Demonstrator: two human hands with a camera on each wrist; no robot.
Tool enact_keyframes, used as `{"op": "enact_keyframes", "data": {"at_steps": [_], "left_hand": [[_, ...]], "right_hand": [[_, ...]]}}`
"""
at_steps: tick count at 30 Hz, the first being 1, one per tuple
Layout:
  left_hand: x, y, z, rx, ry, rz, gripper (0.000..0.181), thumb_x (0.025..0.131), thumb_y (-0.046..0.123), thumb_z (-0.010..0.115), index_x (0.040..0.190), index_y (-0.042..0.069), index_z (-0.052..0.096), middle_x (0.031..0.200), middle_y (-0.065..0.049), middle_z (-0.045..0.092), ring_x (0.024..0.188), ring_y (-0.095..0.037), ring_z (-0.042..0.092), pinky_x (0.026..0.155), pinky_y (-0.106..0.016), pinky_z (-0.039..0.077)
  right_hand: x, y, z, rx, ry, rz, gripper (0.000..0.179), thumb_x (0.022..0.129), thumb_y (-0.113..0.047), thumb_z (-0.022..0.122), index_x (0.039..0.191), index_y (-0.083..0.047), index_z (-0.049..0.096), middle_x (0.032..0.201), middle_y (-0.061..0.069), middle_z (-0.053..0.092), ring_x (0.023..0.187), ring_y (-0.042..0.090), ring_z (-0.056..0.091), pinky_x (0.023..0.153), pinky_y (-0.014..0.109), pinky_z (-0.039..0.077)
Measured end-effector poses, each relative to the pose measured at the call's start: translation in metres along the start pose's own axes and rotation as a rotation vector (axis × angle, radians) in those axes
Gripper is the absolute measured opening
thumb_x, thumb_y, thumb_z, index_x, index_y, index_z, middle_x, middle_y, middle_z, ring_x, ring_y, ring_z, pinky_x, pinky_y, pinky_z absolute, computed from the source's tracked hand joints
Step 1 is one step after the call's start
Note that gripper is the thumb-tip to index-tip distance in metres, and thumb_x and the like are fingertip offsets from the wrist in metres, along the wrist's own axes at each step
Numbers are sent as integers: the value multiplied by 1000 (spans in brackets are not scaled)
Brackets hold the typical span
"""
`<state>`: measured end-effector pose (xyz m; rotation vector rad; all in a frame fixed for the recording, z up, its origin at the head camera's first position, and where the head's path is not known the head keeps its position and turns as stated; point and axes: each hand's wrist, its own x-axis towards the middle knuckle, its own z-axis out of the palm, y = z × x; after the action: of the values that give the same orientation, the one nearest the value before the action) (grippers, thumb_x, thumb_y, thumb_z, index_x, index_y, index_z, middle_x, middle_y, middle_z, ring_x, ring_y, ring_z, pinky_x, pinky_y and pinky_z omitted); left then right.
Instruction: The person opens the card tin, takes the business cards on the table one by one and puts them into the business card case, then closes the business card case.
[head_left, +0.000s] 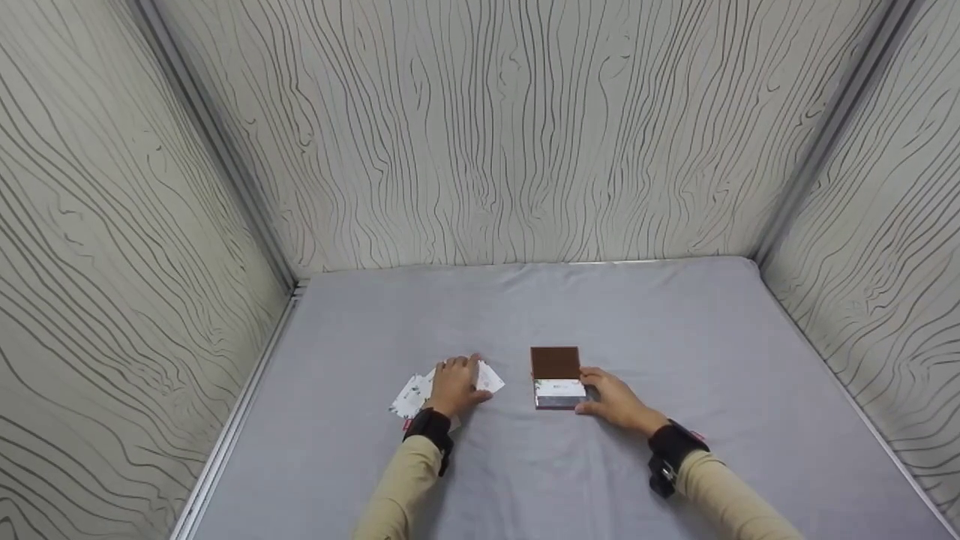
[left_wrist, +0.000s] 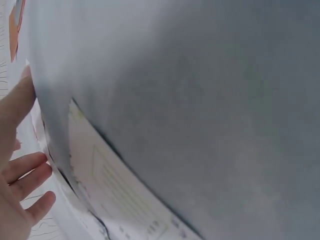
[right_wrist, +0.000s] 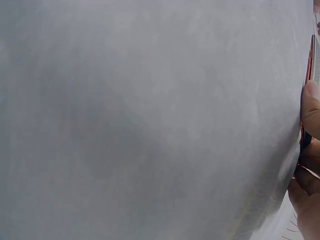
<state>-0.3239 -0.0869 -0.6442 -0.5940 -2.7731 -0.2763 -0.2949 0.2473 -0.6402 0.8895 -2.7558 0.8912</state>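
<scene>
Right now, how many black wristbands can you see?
2: the left wristband sits between the left grip and left sleeve; the right wristband sits between the right grip and right sleeve.

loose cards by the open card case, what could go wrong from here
The loose cards overlap unevenly under the left hand, so sliding one could drag or scatter others. They lie on soft grey cloth, so a card edge might be hard to lift or could bend. The right hand grips the open card case at its right side only, so a knock might swivel it.
</scene>
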Motion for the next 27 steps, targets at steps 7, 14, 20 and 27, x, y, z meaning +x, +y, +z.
{"op": "enact_keyframes", "data": {"at_steps": [7, 14, 20, 27], "left_hand": [[6, 4, -1, -55, -45, -84, 83, 64, 44, 90, 128, 3, 56, 105, -21, 59, 99, -37, 55, 82, -50, 45], [9, 4, 1, -72, -49, -130, 86, 60, 43, 92, 126, 1, 57, 102, -23, 58, 97, -40, 54, 82, -52, 44], [9, 2, 3, -57, -66, -169, 89, 59, 48, 92, 126, 2, 58, 102, -22, 56, 98, -39, 52, 82, -52, 42], [12, 1, 4, -52, -79, -201, 95, 57, 52, 92, 128, -1, 56, 103, -25, 57, 99, -42, 52, 80, -57, 44]], "right_hand": [[1, 2, 1, 19, -24, 45, 60, 78, -24, 82, 115, 18, 61, 129, 34, 53, 120, 51, 50, 99, 60, 38], [1, 5, 3, 43, -45, 83, 60, 79, -22, 82, 119, 17, 60, 132, 33, 52, 123, 51, 49, 102, 59, 37], [0, 4, 4, 32, -38, 66, 60, 80, -23, 82, 119, 17, 60, 130, 33, 53, 121, 51, 50, 101, 59, 37], [0, 2, 2, 7, -59, 94, 61, 82, -26, 80, 120, 17, 59, 134, 31, 51, 124, 50, 48, 102, 58, 38]]}}
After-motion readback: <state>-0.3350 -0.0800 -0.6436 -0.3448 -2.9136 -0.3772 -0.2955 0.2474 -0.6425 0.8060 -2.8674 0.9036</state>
